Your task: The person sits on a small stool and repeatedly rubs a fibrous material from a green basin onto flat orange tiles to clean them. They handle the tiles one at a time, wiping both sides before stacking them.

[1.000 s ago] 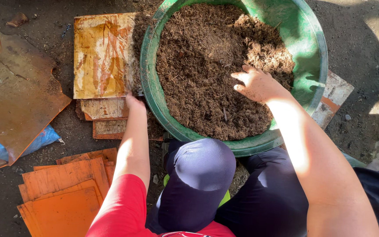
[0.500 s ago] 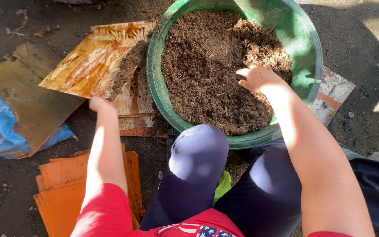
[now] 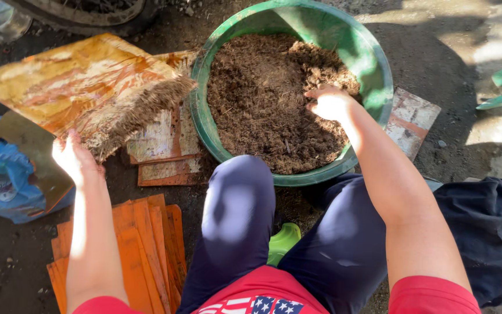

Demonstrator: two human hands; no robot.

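Note:
A round green basin [image 3: 379,64] full of brown fibrous soil [image 3: 262,99] stands on the ground in front of my knees. My right hand [image 3: 329,102] rests on the soil near the basin's right side, fingers loosely curled. My left hand [image 3: 74,157] grips the lower edge of a worn orange-yellow board [image 3: 71,81] and holds it lifted and tilted, left of the basin. A clump of brown fibre [image 3: 140,113] lies along that board's lower right edge.
More flat boards [image 3: 164,151] lie under the lifted one beside the basin. A stack of orange slats [image 3: 146,250] sits by my left knee. A blue bag [image 3: 1,180] lies at far left, dark cloth [image 3: 489,232] at right, and a tile [image 3: 411,119] behind the basin.
My left hand has lifted the orange-yellow board off the pile and drawn it leftwards, tilting it up. My right hand has stayed on the soil.

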